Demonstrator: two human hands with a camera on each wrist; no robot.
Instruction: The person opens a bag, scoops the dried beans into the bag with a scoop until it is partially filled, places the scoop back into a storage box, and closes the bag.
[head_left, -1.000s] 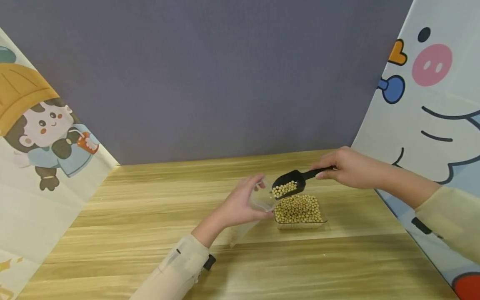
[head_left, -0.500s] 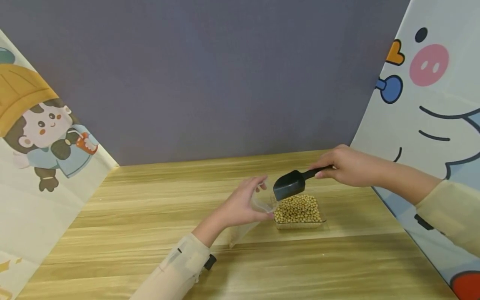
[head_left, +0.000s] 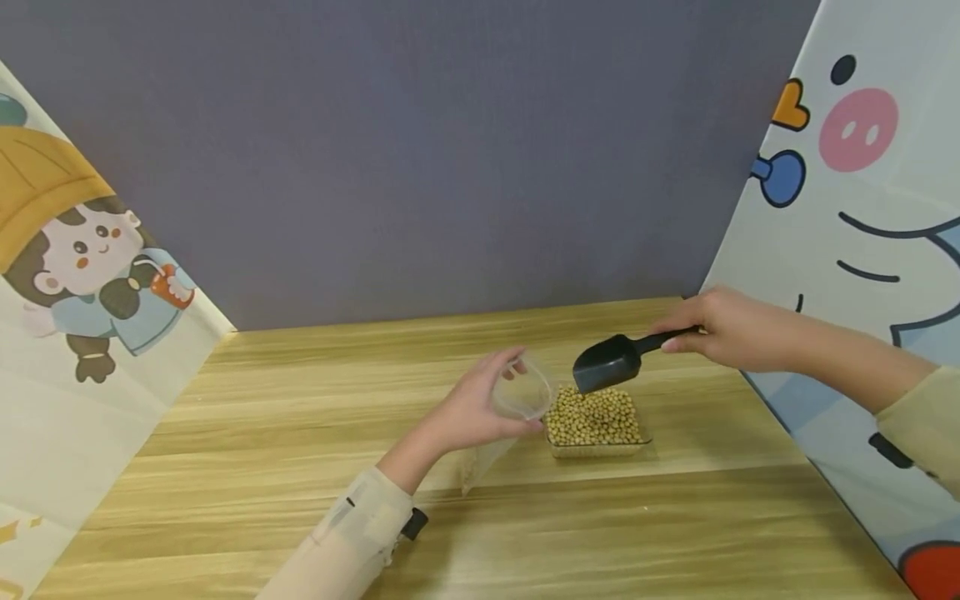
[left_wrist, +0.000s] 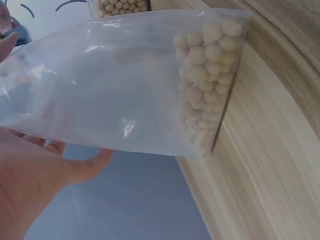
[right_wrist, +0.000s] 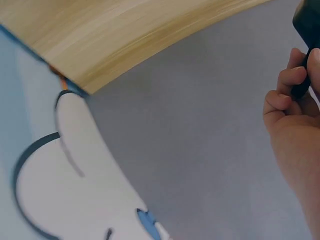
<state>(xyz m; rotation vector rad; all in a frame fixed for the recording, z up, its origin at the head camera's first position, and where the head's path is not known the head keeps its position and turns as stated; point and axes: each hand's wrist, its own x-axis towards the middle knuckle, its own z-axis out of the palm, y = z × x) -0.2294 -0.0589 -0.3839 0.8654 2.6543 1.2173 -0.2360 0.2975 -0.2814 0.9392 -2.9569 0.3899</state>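
Note:
My left hand holds a clear plastic bag near its mouth, which is spread wide. A layer of yellowish soybeans lies in the bag's bottom end, seen in the left wrist view. In the head view my right hand grips the handle of a black scoop, whose bowl is tilted toward the bag; no beans show in it. Just below the scoop is a clear plastic box filled with soybeans. The bag's mouth is at the box's left side.
The wood-grain table extends on all sides of the box. A grey panel stands along the back. Cartoon-printed panels rise at the left and right.
Beans left the scoop as it tipped at the bag's mouth. The right hand has since drawn the scoop to the right, away from the bag. The left hand has barely moved.

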